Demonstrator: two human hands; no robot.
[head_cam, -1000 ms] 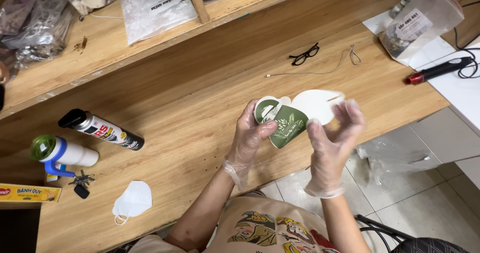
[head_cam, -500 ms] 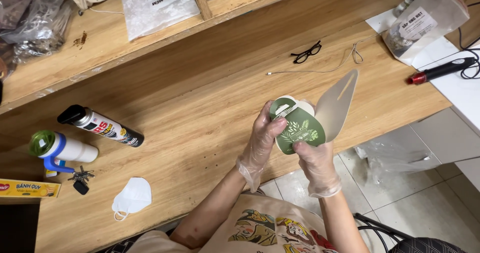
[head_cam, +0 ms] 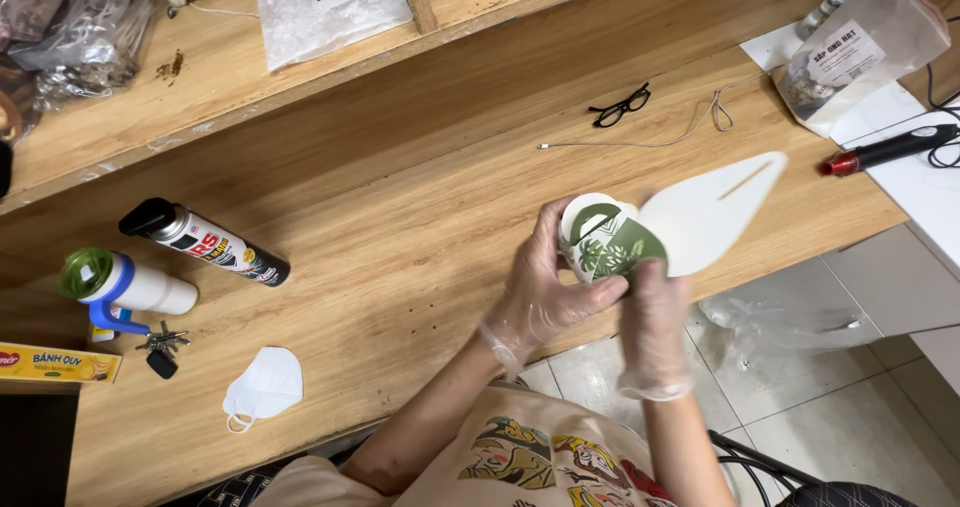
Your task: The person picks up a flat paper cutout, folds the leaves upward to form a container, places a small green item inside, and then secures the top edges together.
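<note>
Both gloved hands, the left hand (head_cam: pixel 545 292) and the right hand (head_cam: pixel 655 317), grip 1 green-and-white paper box (head_cam: pixel 608 245) just above the near edge of the wooden table (head_cam: pixel 400 227), its white flap (head_cam: pixel 705 215) splayed right over the edge, with bare wood beyond toward the glasses (head_cam: pixel 620 106).

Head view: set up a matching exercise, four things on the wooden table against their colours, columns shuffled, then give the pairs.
Things:
1. face mask
2. eyeglasses
3. folded card box in the gloved hands
4. heat tool's tip

Colours:
A. black
B. red
C. white
D. green with leaf print

Pairs: 1-C, 2-A, 3-D, 4-B
</note>
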